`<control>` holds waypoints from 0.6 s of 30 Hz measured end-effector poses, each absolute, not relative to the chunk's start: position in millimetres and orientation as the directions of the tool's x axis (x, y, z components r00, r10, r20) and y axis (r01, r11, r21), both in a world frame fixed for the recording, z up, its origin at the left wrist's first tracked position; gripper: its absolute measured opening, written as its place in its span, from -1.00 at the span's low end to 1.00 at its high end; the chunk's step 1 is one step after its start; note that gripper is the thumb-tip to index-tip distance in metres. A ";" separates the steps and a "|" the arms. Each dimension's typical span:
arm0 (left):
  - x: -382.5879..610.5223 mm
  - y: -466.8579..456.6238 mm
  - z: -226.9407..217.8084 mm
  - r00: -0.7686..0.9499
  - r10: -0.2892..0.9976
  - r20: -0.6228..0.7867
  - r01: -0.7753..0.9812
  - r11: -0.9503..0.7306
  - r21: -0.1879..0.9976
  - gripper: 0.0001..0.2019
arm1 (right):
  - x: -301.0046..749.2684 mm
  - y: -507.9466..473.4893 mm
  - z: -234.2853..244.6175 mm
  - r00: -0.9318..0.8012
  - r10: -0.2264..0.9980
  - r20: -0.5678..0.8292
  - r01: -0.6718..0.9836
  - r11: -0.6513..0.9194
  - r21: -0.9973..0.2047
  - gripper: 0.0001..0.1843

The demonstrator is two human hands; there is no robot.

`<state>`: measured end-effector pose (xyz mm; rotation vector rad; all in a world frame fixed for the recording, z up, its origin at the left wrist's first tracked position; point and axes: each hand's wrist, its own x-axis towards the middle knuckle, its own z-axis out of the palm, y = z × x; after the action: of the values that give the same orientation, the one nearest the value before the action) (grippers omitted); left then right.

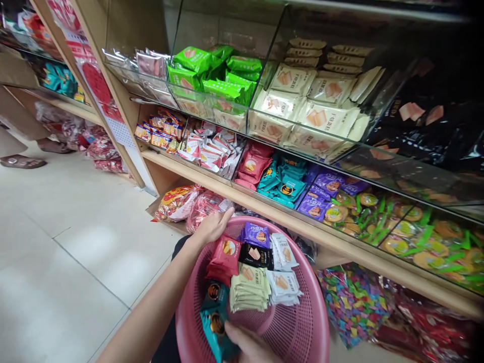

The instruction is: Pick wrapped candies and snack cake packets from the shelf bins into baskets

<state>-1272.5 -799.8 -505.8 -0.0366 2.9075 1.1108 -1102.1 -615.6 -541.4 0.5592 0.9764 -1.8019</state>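
Observation:
A pink plastic basket with perforated walls is in front of me, tilted so its inside shows. My left hand grips its far left rim. Low in the basket, my right hand has its thumb on a teal snack packet; its other fingers are hidden. Another teal packet lies just above. Grouped around are red packets, a purple packet, a black packet, pale green packets and white packets.
Shelf compartments beyond the basket hold green packets, cream packets, teal packets and purple packets. A wooden shelf edge runs close behind the rim. Bagged sweets sit underneath. Another person's feet stand on the tiled floor at left.

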 end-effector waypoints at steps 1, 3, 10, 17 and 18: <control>-1272.4 -800.0 -505.8 -0.999 -0.011 -0.035 -0.032 0.745 0.667 -0.42 | -1102.5 -620.1 -545.7 -0.407 -0.485 -0.774 0.913 -0.224 -0.340 -0.54; -1272.2 -800.2 -505.5 -0.999 -0.009 -0.032 -0.028 0.742 0.670 -0.42 | -1105.1 -628.2 -546.9 -0.374 -0.372 -0.850 0.918 -0.277 -0.283 -0.62; -1271.3 -799.8 -503.5 -0.999 -0.014 -0.033 -0.033 0.743 0.669 -0.44 | -1108.6 -649.9 -543.9 -0.362 -0.188 -0.913 0.887 -0.370 -0.275 -0.79; -1270.0 -800.4 -503.5 -0.999 -0.019 -0.035 -0.037 0.738 0.674 -0.44 | -1109.4 -660.8 -556.1 -0.426 -0.186 -0.886 0.790 -0.554 -0.263 -0.80; -1269.9 -800.5 -503.2 -0.999 -0.020 -0.036 -0.039 0.738 0.674 -0.44 | -1108.7 -661.3 -557.0 -0.432 -0.190 -0.881 0.774 -0.579 -0.255 -0.79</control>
<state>-1269.9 -800.5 -503.2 -0.0490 2.9035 1.1273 -1108.7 -661.3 -557.0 1.1427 0.8911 -2.0489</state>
